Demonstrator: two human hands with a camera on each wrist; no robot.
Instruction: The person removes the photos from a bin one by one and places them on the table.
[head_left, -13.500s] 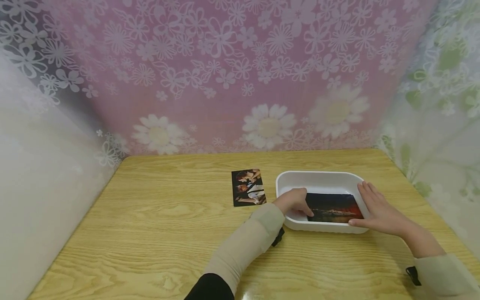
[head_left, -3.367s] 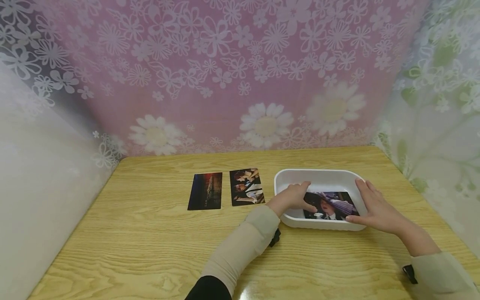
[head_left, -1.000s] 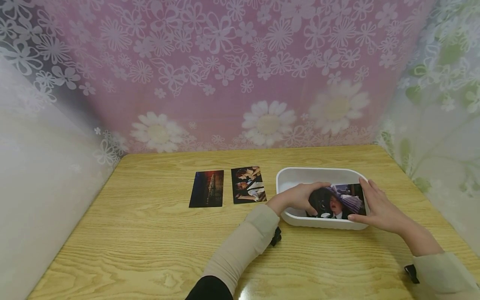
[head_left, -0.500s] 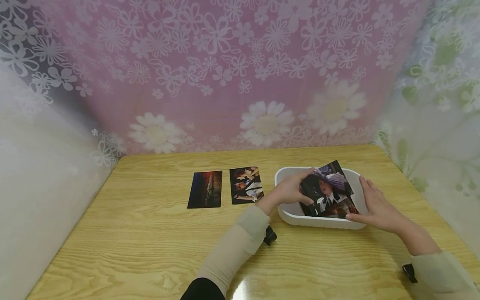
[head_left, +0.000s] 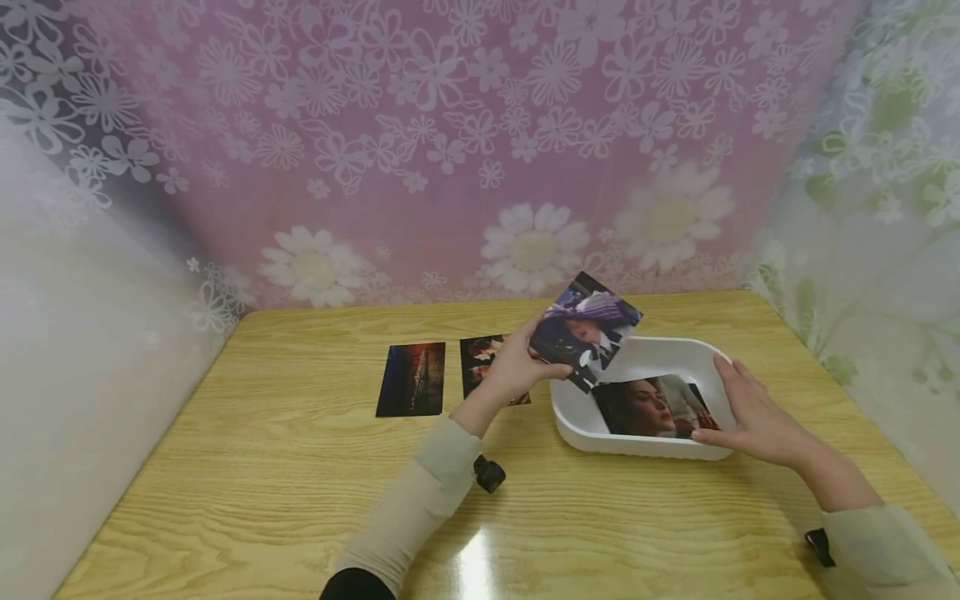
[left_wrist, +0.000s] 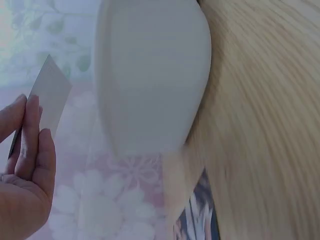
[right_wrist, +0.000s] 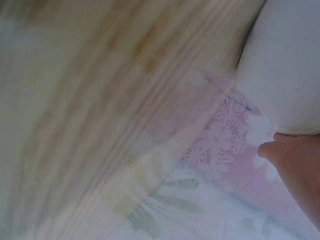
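My left hand (head_left: pixel 517 358) holds a photo print (head_left: pixel 588 329) between thumb and fingers; it shows a person in a purple striped hat. The print is tilted, raised above the left end of a white plastic bin (head_left: pixel 566 417). In the left wrist view the print's pale back (left_wrist: pixel 54 95) faces the camera. Inside the bin lies another photo (head_left: pixel 645 408) with a close-up portrait, overlapping at least one more print. My right hand (head_left: pixel 757 417) rests at the bin's right end, fingers extended along the side and thumb on the front rim.
Two photos lie on the wooden table (head_left: pixel 300 467) left of the bin: a dark picture of a lit ship (head_left: pixel 411 379) and one of two people (head_left: pixel 476 354), partly behind my left hand. A pink floral curtain (head_left: pixel 420 167) stands behind the table.
A ship photo has gone from the bin to the table. My left hand has since lifted the hat photo out, up and leftward, uncovering the portrait print. My right hand has stayed at the bin.
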